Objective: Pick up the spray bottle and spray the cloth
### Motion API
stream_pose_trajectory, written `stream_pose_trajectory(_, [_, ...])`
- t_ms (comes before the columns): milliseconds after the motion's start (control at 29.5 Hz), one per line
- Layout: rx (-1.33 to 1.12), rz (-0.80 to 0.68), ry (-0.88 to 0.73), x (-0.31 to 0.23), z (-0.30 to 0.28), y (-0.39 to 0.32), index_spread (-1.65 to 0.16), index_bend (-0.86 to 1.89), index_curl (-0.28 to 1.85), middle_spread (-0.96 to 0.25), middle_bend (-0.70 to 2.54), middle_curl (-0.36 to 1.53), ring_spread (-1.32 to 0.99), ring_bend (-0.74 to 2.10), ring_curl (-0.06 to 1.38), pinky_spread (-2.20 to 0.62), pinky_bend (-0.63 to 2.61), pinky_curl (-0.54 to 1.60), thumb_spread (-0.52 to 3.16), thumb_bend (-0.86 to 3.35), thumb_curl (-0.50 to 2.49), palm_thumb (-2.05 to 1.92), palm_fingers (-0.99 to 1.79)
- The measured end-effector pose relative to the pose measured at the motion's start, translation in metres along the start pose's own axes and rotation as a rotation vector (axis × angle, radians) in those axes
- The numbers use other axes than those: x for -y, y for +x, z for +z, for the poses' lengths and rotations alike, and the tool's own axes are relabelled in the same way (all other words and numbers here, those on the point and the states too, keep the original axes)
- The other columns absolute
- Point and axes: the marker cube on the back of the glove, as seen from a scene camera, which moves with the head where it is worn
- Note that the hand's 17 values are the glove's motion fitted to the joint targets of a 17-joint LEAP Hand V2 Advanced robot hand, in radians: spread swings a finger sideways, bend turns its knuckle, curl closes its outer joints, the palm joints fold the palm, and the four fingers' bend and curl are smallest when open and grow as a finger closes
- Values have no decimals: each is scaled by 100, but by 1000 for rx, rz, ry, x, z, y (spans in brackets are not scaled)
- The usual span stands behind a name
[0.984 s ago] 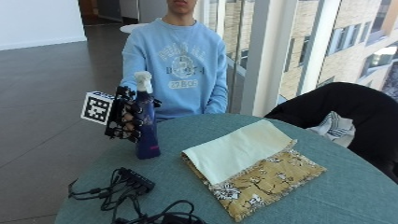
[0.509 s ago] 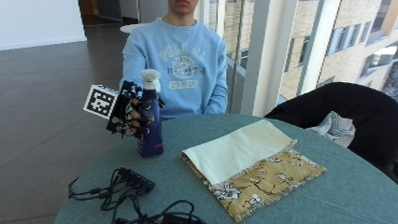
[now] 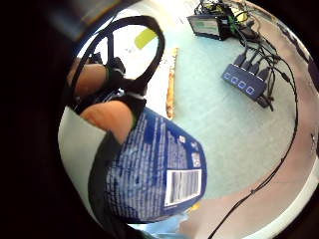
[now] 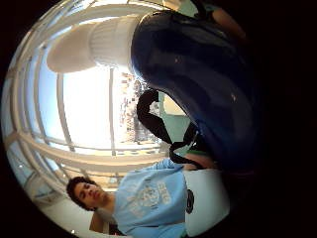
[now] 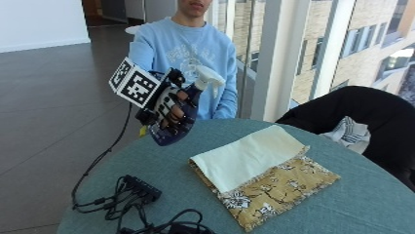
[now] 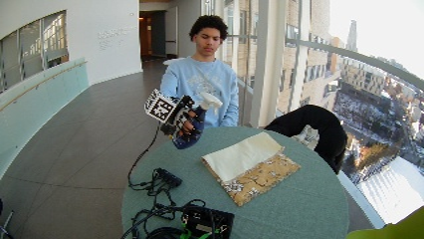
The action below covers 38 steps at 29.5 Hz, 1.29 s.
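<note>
Right hand: the gloved right hand (image 5: 170, 108) is seen raised above the desk at its 10 o'clock edge, in front of the person's chest.
Grip: the fingers (image 5: 182, 111) are curled round the body of the spray bottle, so the grip is closed on it.
Spray bottle: the dark blue spray bottle (image 5: 183, 114) is held off the desk and tilted, its white trigger head (image 5: 209, 78) pointed toward 1 o'clock, its base down toward 7 o'clock. In the little finger side palm view its printed label and barcode (image 3: 182, 186) are shown close to the palm.
Cloth: a pale yellow cloth (image 5: 248, 156) is laid folded over a yellow floral cloth (image 5: 280, 186) near the middle of the desk, well apart from the bottle, at about 4 o'clock from the hand.
Desk: the round desk (image 5: 363, 204) is covered in teal fabric.
Other items: a black hub with cables (image 5: 141, 188) is seen at the desk's 8 o'clock edge; a dark jacket (image 5: 353, 109) is draped over a chair at 2 o'clock.
</note>
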Motion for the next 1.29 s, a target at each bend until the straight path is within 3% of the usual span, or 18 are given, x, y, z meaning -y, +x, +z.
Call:
stream_pose_trajectory(509, [-208, 201, -271, 21, 40, -15, -32, 8, 25, -8, 27, 41, 4, 49, 36, 26, 32, 37, 80, -3, 60, 93, 92])
stream_pose_trajectory(1289, [-211, 209, -289, 29, 55, -27, -32, 8, 21, -7, 27, 43, 5, 50, 37, 26, 34, 37, 79, -2, 65, 92, 93])
